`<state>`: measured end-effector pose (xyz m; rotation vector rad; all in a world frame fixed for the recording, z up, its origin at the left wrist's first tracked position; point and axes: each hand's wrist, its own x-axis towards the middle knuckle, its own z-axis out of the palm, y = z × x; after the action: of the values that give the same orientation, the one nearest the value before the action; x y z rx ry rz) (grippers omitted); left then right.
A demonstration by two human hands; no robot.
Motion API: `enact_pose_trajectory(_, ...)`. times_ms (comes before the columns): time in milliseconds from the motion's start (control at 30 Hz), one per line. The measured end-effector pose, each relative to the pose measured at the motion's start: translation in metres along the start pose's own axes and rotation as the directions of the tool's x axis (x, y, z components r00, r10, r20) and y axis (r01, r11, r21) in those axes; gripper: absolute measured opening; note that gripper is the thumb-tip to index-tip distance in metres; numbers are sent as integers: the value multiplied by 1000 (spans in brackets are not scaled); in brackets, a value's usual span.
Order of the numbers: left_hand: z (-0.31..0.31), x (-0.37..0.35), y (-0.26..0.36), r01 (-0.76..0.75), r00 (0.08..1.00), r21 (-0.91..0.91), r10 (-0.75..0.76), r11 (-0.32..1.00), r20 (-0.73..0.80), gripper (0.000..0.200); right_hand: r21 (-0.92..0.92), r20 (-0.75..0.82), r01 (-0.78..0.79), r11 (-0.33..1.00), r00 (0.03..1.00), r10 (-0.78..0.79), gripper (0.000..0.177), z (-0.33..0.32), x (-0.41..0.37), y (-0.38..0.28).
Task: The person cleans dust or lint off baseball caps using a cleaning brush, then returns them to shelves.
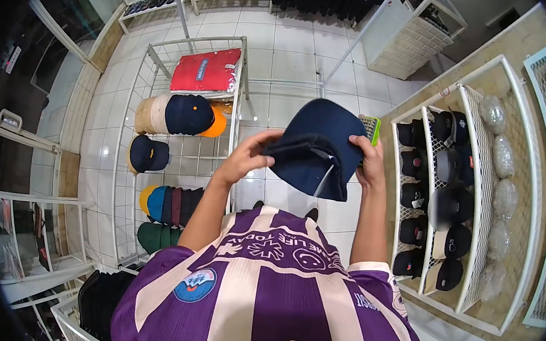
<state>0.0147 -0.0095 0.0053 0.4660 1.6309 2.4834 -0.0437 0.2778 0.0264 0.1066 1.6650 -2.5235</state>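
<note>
Rack (193,42): wire shelving stood beyond the left-hand grip; a dropped cap could have upset its stacked caps.
Cap (318,142): navy, held up between both hands.
Left hand (248,158): pinched the brim edge thinly; it might have slipped.
Right hand (368,162): clasped the crown's side.
Green object (374,129): shared that grasp, so it might have fallen.

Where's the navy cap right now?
The navy cap sits centre of the head view, held between left hand and right hand, just left of the wall rack.
</note>
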Motion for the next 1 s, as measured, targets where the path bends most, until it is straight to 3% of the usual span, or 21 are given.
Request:
enact_pose_trajectory(33,3,1,-2,3,1000,1,-3,1000,0,35,2,-2,-2,1000,1000,2,46,2,0,-2)
enact_pose_trajectory(100,8,1,-12,200,980,12,-200,980,-5,33,-243,107,26,970,994,0,52,7,-3,-6)
enact_pose_trajectory(133,7,2,-22,312,950,124,-308,942,-52,31,-245,108,23,969,994,4,52,11,-3,-4)
enact_pose_trajectory(200,16,3,-38,286,944,152,-251,946,-213,28,-561,121,166,811,986,-118,60,26,-6,2)
enact_pose_trajectory(233,18,2,-40,288,943,149,-252,946,-219,28,-562,124,163,811,986,-112,60,31,-8,2)
enact_pose_trajectory(267,18,4,-42,267,934,95,-233,959,-272,27,-693,105,280,665,951,-291,60,37,-8,0)
enact_pose_trajectory(333,17,6,-47,246,919,43,-219,968,-328,26,-882,146,382,278,780,-608,61,48,-16,-5)
enact_pose_trajectory(400,17,6,-52,252,910,222,-152,942,-385,22,-866,284,449,222,805,-521,66,64,-24,-1)
enact_pose_trajectory(467,34,8,-41,200,915,179,-118,963,-387,21,-854,467,520,-34,734,-493,68,73,-22,15)
enact_pose_trajectory(500,40,7,-35,200,924,231,-105,952,-367,22,-880,475,419,-224,754,-453,65,74,-21,20)
enact_pose_trajectory(533,43,7,-33,196,932,281,-90,939,-351,24,-879,477,420,-228,753,-453,65,74,-17,29)
enact_pose_trajectory(600,40,8,-45,159,934,355,-23,921,-358,27,-925,337,367,-93,683,-648,62,78,-5,45)
enact_pose_trajectory(633,35,9,-50,159,933,401,-4,902,-360,27,-870,330,479,118,742,-583,58,88,-10,47)
enact_pose_trajectory(667,30,7,-58,165,933,446,8,880,-359,28,-783,362,571,247,742,-565,56,89,-11,60)
enact_pose_trajectory(700,22,6,-70,90,938,362,44,928,-345,27,-831,389,537,141,745,-542,54,90,-14,52)
enact_pose_trajectory(767,32,8,-56,19,929,397,130,918,-346,26,-911,395,385,-148,711,-582,50,79,-3,35)
enact_pose_trajectory(800,39,5,-48,-41,913,421,205,906,-354,25,-935,348,306,-180,689,-636,49,71,6,32)
enact_pose_trajectory(867,39,4,-42,46,921,444,134,895,-365,25,-928,329,353,-118,630,-703,49,67,11,39)
enact_pose_trajectory(933,36,8,-47,47,930,478,137,877,-341,26,-895,332,445,27,706,-625,49,90,-11,55)
enact_pose_trajectory(967,34,8,-53,68,914,387,98,920,-394,26,-830,377,549,93,678,-631,50,91,-13,61)
enact_pose_trajectory(1000,36,7,-49,70,914,385,95,920,-395,26,-831,376,548,94,680,-629,50,84,-11,58)
